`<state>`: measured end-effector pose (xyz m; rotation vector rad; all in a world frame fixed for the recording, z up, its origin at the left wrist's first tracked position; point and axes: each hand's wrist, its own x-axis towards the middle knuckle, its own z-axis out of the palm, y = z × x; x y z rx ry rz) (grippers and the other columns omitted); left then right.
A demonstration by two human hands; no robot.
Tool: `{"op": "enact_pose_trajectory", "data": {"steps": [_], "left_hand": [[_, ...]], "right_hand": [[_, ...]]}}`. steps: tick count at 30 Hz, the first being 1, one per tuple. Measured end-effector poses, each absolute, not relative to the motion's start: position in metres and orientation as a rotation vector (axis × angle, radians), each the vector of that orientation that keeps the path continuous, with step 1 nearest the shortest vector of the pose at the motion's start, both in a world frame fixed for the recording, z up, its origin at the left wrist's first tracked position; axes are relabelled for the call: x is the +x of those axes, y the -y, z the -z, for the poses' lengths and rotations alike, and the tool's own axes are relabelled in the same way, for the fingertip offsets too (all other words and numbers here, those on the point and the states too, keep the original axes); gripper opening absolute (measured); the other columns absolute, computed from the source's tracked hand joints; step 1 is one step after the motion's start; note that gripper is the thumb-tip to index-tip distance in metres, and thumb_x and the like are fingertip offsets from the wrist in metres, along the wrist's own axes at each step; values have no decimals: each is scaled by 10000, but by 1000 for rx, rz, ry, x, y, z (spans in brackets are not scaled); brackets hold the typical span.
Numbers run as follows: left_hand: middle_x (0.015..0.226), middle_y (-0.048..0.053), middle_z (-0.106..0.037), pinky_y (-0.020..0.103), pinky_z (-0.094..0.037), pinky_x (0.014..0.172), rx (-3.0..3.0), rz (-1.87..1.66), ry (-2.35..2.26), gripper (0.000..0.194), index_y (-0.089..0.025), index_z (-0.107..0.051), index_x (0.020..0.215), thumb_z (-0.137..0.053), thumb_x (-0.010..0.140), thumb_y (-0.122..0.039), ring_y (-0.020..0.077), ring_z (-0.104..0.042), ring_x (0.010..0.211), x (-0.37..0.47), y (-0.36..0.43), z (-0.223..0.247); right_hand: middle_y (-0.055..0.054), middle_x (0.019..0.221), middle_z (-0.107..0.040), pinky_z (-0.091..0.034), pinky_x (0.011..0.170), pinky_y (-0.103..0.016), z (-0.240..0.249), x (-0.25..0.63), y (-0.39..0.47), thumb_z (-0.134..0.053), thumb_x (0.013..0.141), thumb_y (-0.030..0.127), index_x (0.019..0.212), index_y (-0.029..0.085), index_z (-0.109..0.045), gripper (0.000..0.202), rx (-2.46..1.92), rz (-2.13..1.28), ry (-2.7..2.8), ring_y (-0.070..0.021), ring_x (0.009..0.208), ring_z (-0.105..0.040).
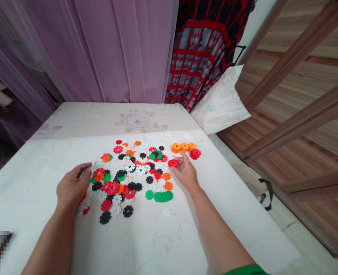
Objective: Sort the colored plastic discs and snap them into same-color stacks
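My right hand pinches a red notched plastic disc piece, perhaps several discs stacked, at the right side of the pile. Just beyond its fingertips lie stacked orange discs in a row and a red stack. At the pile's left edge, my left hand rests with thumb and fingers apart, nothing visible between them. Between both hands spreads a loose pile of snowflake discs in red, black, white, orange and green. Overlapping green discs form a row nearer me.
A white cloth covers the table, with a floral-print strip at its far end. Purple curtains hang behind. To the right are a white bag and wooden doors. A single white disc lies apart.
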<state>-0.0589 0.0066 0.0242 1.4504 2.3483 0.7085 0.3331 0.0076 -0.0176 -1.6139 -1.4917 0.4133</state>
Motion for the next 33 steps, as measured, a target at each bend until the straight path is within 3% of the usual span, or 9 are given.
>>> {"op": "enact_pose_trajectory", "data": {"steps": [33], "left_hand": [[1096, 24, -756, 329, -499, 865, 1433, -666, -2346, 395, -283, -701, 1215, -488, 916, -429, 208, -670, 925, -64, -9, -19]], "right_hand": [[-47, 1076, -743, -524, 954, -433, 18, 330, -10, -711, 701, 288, 1394, 251, -546, 713, -1647, -398, 1524, -225, 943, -689]]}}
